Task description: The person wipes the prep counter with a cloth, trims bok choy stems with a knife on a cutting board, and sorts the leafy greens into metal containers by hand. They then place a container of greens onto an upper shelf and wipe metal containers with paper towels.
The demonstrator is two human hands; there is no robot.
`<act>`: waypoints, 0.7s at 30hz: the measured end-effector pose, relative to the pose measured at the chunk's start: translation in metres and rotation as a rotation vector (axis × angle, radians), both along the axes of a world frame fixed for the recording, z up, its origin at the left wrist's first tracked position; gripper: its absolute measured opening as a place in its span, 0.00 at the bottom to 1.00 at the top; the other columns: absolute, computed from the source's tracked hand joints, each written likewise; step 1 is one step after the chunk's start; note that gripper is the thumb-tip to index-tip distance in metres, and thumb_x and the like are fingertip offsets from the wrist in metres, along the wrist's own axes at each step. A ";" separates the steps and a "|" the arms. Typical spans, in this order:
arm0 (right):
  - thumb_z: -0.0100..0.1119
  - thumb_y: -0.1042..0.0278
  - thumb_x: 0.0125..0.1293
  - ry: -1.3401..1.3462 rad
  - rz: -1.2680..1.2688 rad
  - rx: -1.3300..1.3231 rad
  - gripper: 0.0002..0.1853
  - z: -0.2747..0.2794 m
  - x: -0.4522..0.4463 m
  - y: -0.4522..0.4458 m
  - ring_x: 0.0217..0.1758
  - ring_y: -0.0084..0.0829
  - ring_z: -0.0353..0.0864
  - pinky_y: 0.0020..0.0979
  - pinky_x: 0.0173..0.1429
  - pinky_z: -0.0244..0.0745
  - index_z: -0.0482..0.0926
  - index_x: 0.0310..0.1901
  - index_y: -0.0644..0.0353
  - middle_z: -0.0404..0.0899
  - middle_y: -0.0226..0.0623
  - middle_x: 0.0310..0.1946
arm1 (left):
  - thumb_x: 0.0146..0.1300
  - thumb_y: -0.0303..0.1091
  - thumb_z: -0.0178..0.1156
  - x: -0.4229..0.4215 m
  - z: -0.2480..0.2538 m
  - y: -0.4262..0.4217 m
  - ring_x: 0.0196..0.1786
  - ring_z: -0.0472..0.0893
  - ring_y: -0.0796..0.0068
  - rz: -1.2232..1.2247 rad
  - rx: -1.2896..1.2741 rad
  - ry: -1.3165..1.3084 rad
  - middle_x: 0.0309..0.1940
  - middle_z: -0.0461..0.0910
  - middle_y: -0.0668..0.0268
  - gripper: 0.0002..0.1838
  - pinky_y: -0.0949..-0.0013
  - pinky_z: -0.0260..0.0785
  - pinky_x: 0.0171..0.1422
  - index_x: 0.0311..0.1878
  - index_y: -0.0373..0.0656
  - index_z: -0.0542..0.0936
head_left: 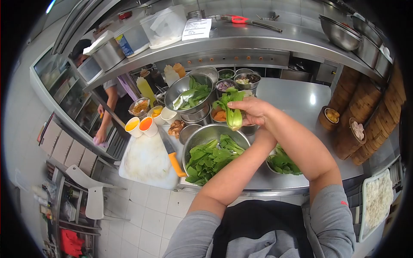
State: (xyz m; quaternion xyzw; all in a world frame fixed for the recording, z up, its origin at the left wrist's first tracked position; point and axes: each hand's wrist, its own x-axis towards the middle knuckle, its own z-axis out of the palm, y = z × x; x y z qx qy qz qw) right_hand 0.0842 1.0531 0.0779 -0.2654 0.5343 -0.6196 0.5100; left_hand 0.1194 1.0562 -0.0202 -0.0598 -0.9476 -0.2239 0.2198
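Note:
My right hand (251, 110) grips a green leafy vegetable with pale stems (232, 115), its thumb on the near side, above the prep bowls. My forearms cross near the wrists. My left hand is mostly hidden behind my right wrist, so its fingers cannot be made out. Below them, a perforated metal bowl (188, 148) holds more leafy greens (211, 157). Another bowl of greens (283, 161) is partly covered by my arms. Behind, a tilted steel bowl (172, 90) contains leaves (198, 94).
A white cutting board (146, 165) lies at the left, with an orange-handled knife (172, 157) along its right edge. Cups of sauce (146, 124) stand behind it. Bamboo steamers (350, 103) are at the right. A co-worker's arm (111, 105) shows beyond the counter.

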 end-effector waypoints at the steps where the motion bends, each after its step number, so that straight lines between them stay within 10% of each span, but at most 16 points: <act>1: 0.65 0.58 0.65 0.021 -0.062 0.003 0.23 0.003 0.004 0.002 0.42 0.37 0.86 0.44 0.45 0.87 0.73 0.53 0.67 0.83 0.43 0.43 | 0.68 0.46 0.48 -0.005 -0.004 -0.002 0.60 0.76 0.50 -0.005 0.004 0.025 0.60 0.75 0.52 0.24 0.52 0.69 0.62 0.62 0.46 0.72; 15: 0.65 0.44 0.62 0.181 -0.457 -0.006 0.33 0.029 0.009 0.069 0.36 0.29 0.78 0.33 0.36 0.79 0.66 0.56 0.62 0.72 0.38 0.41 | 0.64 0.29 0.48 -0.011 -0.014 -0.023 0.54 0.79 0.47 0.301 0.098 -0.296 0.49 0.81 0.50 0.16 0.51 0.71 0.57 0.53 0.43 0.78; 21: 0.53 0.76 0.58 0.005 -0.364 -0.139 0.22 0.014 -0.010 0.134 0.43 0.37 0.77 0.36 0.46 0.79 0.65 0.56 0.66 0.72 0.44 0.43 | 0.60 0.28 0.54 -0.013 -0.004 -0.039 0.52 0.81 0.51 0.303 0.064 -0.413 0.47 0.82 0.50 0.21 0.54 0.73 0.57 0.58 0.51 0.79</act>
